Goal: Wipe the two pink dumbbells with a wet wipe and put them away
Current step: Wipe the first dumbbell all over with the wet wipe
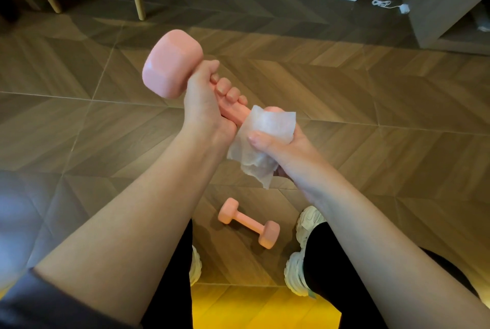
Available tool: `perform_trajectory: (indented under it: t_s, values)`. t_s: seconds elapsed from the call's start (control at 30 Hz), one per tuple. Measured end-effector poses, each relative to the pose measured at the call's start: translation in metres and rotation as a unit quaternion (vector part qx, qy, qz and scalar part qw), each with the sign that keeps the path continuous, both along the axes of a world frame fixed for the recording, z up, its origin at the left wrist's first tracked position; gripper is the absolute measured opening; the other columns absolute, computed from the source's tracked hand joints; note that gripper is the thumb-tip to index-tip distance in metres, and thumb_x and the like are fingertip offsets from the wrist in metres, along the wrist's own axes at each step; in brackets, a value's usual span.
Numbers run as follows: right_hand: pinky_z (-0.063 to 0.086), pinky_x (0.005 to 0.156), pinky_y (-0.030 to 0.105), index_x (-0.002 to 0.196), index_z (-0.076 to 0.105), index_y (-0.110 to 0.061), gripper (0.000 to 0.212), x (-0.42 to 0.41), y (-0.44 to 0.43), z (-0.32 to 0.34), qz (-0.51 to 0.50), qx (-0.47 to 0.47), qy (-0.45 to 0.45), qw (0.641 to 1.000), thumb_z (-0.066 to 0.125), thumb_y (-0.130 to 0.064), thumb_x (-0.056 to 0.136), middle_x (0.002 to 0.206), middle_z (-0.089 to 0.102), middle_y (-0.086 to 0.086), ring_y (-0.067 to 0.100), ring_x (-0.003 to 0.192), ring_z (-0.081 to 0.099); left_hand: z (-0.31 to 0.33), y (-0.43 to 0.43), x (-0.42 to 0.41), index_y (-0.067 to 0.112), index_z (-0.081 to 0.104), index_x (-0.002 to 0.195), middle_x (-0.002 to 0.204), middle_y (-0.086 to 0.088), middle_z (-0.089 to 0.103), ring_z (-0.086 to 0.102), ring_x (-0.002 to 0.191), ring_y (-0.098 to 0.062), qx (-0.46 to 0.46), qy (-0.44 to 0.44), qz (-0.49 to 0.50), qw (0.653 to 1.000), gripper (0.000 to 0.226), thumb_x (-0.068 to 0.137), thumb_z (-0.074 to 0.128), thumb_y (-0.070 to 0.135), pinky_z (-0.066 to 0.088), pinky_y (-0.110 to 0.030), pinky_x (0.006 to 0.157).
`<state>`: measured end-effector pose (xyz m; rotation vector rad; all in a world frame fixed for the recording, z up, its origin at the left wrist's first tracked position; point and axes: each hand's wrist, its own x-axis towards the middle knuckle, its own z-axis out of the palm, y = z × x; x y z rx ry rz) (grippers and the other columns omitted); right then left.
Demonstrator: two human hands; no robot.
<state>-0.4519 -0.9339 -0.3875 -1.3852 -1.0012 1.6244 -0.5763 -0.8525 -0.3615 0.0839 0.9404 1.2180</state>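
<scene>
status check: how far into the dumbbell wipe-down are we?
Done: nothing certain; neither dumbbell is put away. In hand: the left hand grips the handle of one pink dumbbell while the right hand wraps the wet wipe round its lower end. Left: the second dumbbell lies on the floor; whether it has been wiped cannot be told. Both need stowing.

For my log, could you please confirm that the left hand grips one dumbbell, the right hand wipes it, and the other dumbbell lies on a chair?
Not quite: in the head view the other dumbbell lies on the floor, not a chair. The left hand grips one dumbbell and the right hand wipes it.
</scene>
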Motion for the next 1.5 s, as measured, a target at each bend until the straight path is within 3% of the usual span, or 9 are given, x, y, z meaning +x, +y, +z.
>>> perform_trajectory:
  t_s: [0.07,0.2,0.43,0.6,0.83,1.0,1.17,1.27,1.5]
  values:
    - [0.056,0.061,0.023,0.095,0.054,-0.028,0.017,0.001,-0.001,0.003,0.010,0.023,-0.007,1.000,0.068,-0.019,0.090,0.079,0.068,-0.012,0.001,0.071,0.067,0.000,0.000,0.003,0.020,0.036,0.057,0.047,0.005,0.030,0.030,0.040,-0.011,-0.004,0.007,-0.007,1.000,0.039,0.091,0.055,0.018,0.036,-0.023,0.049]
    - [0.055,0.066,0.022,0.123,0.053,-0.024,0.041,0.007,0.000,0.006,0.035,0.038,-0.019,0.998,0.069,-0.035,0.087,0.103,0.066,0.002,0.007,0.085,0.067,-0.001,0.005,0.000,0.020,0.037,0.059,0.049,0.005,0.032,0.031,0.041,-0.011,-0.016,-0.005,0.001,1.000,0.037,0.090,0.056,0.018,0.037,-0.022,0.048]
    - [0.058,0.088,0.037,0.117,0.063,-0.027,0.047,0.009,0.000,0.001,0.036,-0.001,-0.048,0.998,0.053,-0.059,0.084,0.106,0.072,-0.001,0.019,0.100,0.070,-0.002,0.009,-0.013,0.019,0.037,0.061,0.051,0.006,0.031,0.031,0.041,-0.011,-0.022,-0.031,0.023,0.999,0.035,0.091,0.053,0.017,0.036,-0.021,0.047]
    - [0.056,0.075,0.032,0.115,0.066,-0.019,0.058,-0.003,0.003,0.000,0.002,-0.017,-0.069,0.997,0.045,-0.065,0.087,0.105,0.075,0.010,0.029,0.092,0.072,-0.002,0.003,-0.008,0.020,0.033,0.061,0.050,0.005,0.027,0.028,0.041,-0.012,-0.008,-0.002,0.001,1.000,0.036,0.092,0.052,0.017,0.034,-0.024,0.049]
    - [0.056,0.080,0.038,0.116,0.066,-0.016,0.057,0.003,0.001,-0.001,0.013,-0.017,-0.052,0.998,0.049,-0.064,0.089,0.105,0.074,0.010,0.027,0.095,0.070,-0.002,0.005,-0.003,0.020,0.035,0.059,0.049,0.005,0.029,0.030,0.041,-0.011,-0.011,0.012,-0.005,1.000,0.037,0.091,0.053,0.017,0.034,-0.023,0.047]
    - [0.047,0.100,0.055,0.111,0.065,-0.023,0.046,0.011,-0.003,0.002,0.054,-0.003,-0.047,0.997,0.058,-0.057,0.082,0.101,0.071,0.001,0.025,0.096,0.064,-0.005,0.010,-0.010,0.020,0.038,0.063,0.055,0.005,0.031,0.031,0.043,-0.012,-0.023,-0.011,0.025,0.999,0.033,0.091,0.055,0.018,0.035,-0.023,0.049]
    - [0.053,0.093,0.045,0.107,0.065,-0.023,0.029,0.007,-0.003,0.004,0.061,0.005,-0.038,0.997,0.064,-0.044,0.088,0.096,0.069,-0.001,0.016,0.090,0.062,-0.005,0.009,-0.015,0.020,0.038,0.062,0.053,0.006,0.031,0.031,0.042,-0.011,-0.028,-0.022,0.042,0.998,0.033,0.091,0.055,0.018,0.034,-0.024,0.049]
    - [0.055,0.079,0.034,0.121,0.059,-0.021,0.043,-0.001,-0.002,0.004,0.049,0.025,-0.042,0.998,0.072,-0.039,0.084,0.101,0.068,0.003,0.018,0.093,0.065,-0.003,0.006,-0.012,0.020,0.036,0.064,0.052,0.006,0.030,0.029,0.042,-0.011,-0.021,-0.016,0.038,0.999,0.033,0.091,0.054,0.018,0.034,-0.024,0.049]
    - [0.057,0.082,0.046,0.116,0.057,-0.032,0.042,0.000,-0.001,0.001,0.011,0.016,-0.029,0.999,0.075,-0.036,0.078,0.101,0.066,-0.003,0.014,0.092,0.066,-0.001,0.004,-0.002,0.020,0.034,0.064,0.050,0.006,0.029,0.029,0.041,-0.011,-0.018,-0.006,0.015,1.000,0.034,0.092,0.054,0.018,0.033,-0.024,0.049]
